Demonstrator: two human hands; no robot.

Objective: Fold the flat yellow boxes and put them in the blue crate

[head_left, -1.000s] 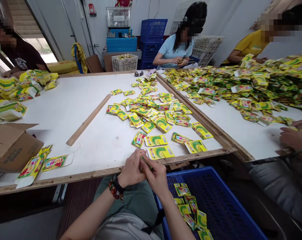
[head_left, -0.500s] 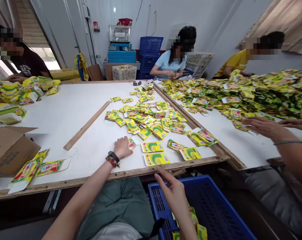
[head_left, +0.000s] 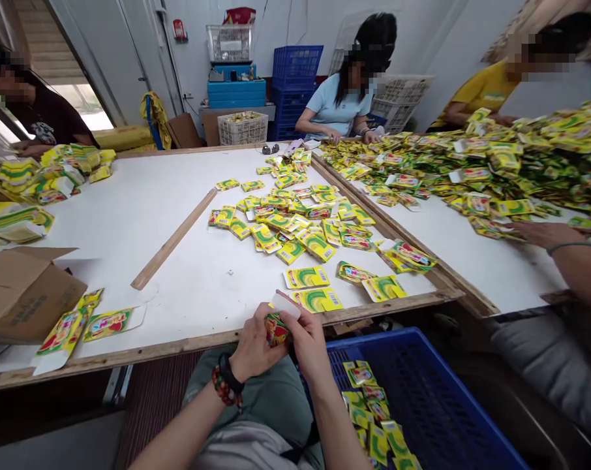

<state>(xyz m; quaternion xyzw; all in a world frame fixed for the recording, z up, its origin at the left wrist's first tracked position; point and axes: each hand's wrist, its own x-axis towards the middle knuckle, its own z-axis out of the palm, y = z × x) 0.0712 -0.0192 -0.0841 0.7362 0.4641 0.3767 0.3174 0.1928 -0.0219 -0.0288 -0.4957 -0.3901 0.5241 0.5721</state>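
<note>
A small printed carton (head_left: pixel 276 329) with a white end flap is held between my two hands, just above the front edge of the table. My left hand (head_left: pixel 257 343) is closed round its body. The fingers of my right hand (head_left: pixel 305 329) pinch the white flap at its upper end. Just beyond my hands lie two yellow-and-green cartons (head_left: pixel 306 277), one behind the other. Farther back a loose heap of similar cartons (head_left: pixel 295 225) spreads over the white tabletop (head_left: pixel 188 274).
A blue crate (head_left: pixel 423 385) with several cartons stands below the table's edge at right. A wooden strip (head_left: pixel 173 241) lies on the table, and a cardboard box (head_left: pixel 31 294) sits at left. Wooden rails (head_left: pixel 374 228) separate a large carton pile (head_left: pixel 520 156). Co-workers sit around.
My left hand has lifted a carton off the tabletop and drawn it to the front edge. My right hand has come up from over the blue crate and taken hold of its flap.
</note>
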